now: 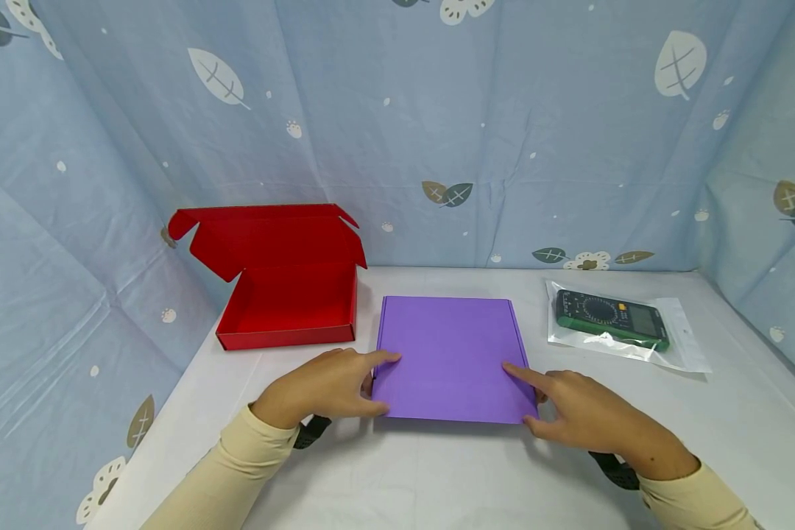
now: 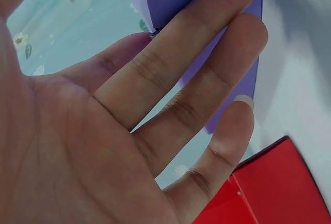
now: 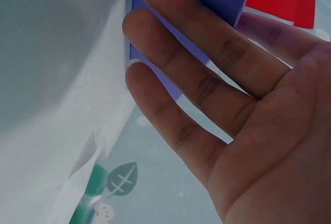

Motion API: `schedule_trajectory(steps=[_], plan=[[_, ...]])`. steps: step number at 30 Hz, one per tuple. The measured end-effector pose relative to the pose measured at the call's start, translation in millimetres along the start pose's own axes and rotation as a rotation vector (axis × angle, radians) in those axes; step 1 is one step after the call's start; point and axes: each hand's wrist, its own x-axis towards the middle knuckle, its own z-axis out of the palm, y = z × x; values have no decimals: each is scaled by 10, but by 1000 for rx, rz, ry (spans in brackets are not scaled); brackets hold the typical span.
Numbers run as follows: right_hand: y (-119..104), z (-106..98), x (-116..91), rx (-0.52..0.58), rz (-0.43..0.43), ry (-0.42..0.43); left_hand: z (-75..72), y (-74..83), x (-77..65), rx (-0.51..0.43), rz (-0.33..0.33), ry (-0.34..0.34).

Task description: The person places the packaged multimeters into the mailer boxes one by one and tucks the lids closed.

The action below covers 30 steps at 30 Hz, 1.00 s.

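A closed purple cardboard box (image 1: 452, 353) lies in the middle of the white table, between both hands. My left hand (image 1: 334, 384) grips its near left corner: the index finger lies on the lid, the thumb is at the front edge, and the other fingers (image 2: 227, 53) touch the side wall. At the near right corner, my right hand (image 1: 579, 408) holds the box the same way, its fingers (image 3: 165, 43) against that side in the right wrist view. Whatever is inside the box is hidden.
To the left stands a red cardboard box (image 1: 285, 337), lid raised, nothing visible inside. On the right lies a green and black multimeter (image 1: 609, 318) in a clear plastic bag (image 1: 687, 346). A blue leaf-patterned curtain (image 1: 384, 132) hangs behind the white table (image 1: 450, 478).
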Motion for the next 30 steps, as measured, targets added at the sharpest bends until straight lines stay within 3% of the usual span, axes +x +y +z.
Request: schedule_trajectory(steps=[8, 30], plan=[[0, -11, -6, 2, -7, 8, 1, -13, 4, -20, 18, 2], [37, 7, 4, 31, -6, -7, -5, -21, 7, -37, -11, -8]])
